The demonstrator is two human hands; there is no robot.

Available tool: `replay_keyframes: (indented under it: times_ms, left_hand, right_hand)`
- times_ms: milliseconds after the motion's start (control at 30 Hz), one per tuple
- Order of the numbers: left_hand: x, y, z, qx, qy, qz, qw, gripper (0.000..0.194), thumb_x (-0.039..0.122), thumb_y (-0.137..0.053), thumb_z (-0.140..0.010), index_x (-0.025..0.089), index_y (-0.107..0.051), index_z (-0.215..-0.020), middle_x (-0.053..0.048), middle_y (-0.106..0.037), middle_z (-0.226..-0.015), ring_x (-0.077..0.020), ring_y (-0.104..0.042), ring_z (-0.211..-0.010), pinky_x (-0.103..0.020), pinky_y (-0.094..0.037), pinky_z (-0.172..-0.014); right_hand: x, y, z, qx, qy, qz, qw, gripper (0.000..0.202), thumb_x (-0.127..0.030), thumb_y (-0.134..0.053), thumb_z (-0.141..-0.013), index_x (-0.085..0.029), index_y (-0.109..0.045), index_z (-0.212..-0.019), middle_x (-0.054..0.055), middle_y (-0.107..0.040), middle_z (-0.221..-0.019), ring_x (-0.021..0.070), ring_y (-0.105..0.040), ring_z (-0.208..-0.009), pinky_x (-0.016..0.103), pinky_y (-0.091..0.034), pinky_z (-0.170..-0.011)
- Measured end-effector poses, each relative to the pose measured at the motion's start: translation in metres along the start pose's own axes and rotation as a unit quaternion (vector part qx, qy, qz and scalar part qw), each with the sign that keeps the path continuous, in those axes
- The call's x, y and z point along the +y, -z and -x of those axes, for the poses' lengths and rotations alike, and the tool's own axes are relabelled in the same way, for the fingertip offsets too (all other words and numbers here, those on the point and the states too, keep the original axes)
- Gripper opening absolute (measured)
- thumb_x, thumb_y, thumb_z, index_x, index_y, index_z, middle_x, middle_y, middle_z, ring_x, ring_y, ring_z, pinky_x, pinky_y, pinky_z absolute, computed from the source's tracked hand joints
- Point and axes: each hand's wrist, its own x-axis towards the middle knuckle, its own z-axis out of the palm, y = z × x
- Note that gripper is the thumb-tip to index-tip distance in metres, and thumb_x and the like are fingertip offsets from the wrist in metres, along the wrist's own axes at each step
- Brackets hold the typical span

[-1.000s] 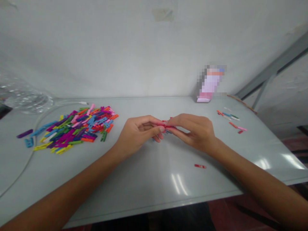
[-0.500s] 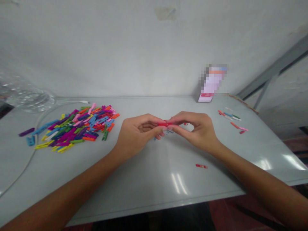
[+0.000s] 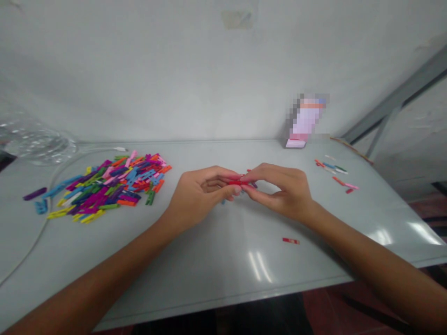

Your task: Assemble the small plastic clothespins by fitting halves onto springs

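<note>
Between my two hands, above the middle of the table, is a small red clothespin, largely covered by fingers. My left hand pinches its left part between thumb and forefinger. From the other side, the thumb and fingertips of my right hand close on it. A few small coloured bits lie behind the fingers, mostly hidden. One loose red clothespin half rests on the table nearer to me, below my right hand.
A heap of mixed-colour clothespins covers the left of the table, beside a white cable and clear plastic. Several loose pieces lie at right. A phone with a blurred screen leans on the wall.
My right fingertips have shifted slightly on the red clothespin, which has turned a little in the grip. Both hands stay in nearly the same place.
</note>
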Motion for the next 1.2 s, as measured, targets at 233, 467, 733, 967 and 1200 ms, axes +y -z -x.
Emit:
replay_keyframes:
  times_ms: [233,467,733,967,1200]
  left_hand:
    - [0.001,0.003,-0.002,0.004,-0.005,-0.044,0.999,0.016,0.030,-0.091,-0.090,0.022,-0.091,-0.104,-0.004,-0.086,-0.082,-0.0191,-0.080,-0.075,-0.028,-0.068,-0.075]
    - [0.004,0.006,-0.008,0.073,0.003,-0.046,0.996,0.016,0.034,-0.091,-0.089,0.020,-0.089,-0.097,-0.006,-0.087,-0.086,-0.0211,-0.083,-0.074,-0.030,-0.071,-0.074]
    - [0.007,0.007,-0.009,0.093,0.017,-0.048,0.994,0.012,0.028,-0.094,-0.087,0.022,-0.092,-0.097,-0.007,-0.089,-0.089,-0.0240,-0.085,-0.079,-0.036,-0.073,-0.081]
    - [0.002,0.011,-0.010,0.106,-0.018,-0.041,0.993,0.023,0.033,-0.096,-0.086,0.021,-0.093,-0.106,-0.009,-0.090,-0.098,-0.0204,-0.083,-0.076,-0.033,-0.072,-0.079]
    - [-0.002,0.010,-0.010,0.104,-0.001,-0.003,0.995,0.029,0.039,-0.096,-0.089,0.020,-0.092,-0.110,-0.008,-0.088,-0.093,-0.0194,-0.081,-0.076,-0.030,-0.070,-0.074]
  right_hand:
    - [0.002,0.001,-0.002,-0.028,-0.035,-0.041,0.998,0.010,-0.032,-0.082,-0.105,-0.025,-0.084,-0.113,0.004,-0.088,-0.101,0.0200,-0.083,-0.089,0.031,-0.066,-0.082]
    - [0.042,0.050,-0.015,-0.139,-0.112,0.070,0.981,0.014,-0.026,-0.075,-0.103,-0.022,-0.087,-0.111,0.008,-0.088,-0.110,0.0279,-0.082,-0.100,0.043,-0.063,-0.095]
    - [0.086,0.064,-0.006,-0.303,-0.095,0.103,0.943,0.017,-0.019,-0.076,-0.096,-0.027,-0.088,-0.106,0.006,-0.083,-0.110,0.0253,-0.078,-0.098,0.040,-0.059,-0.093]
    - [0.084,0.060,-0.008,-0.274,-0.106,0.116,0.949,0.015,-0.026,-0.074,-0.100,-0.023,-0.086,-0.108,0.009,-0.083,-0.112,0.0274,-0.078,-0.100,0.041,-0.059,-0.090]
    - [0.053,0.047,-0.015,-0.143,-0.175,-0.024,0.974,0.014,-0.030,-0.077,-0.099,-0.022,-0.086,-0.106,0.005,-0.088,-0.101,0.0232,-0.082,-0.093,0.036,-0.063,-0.090]
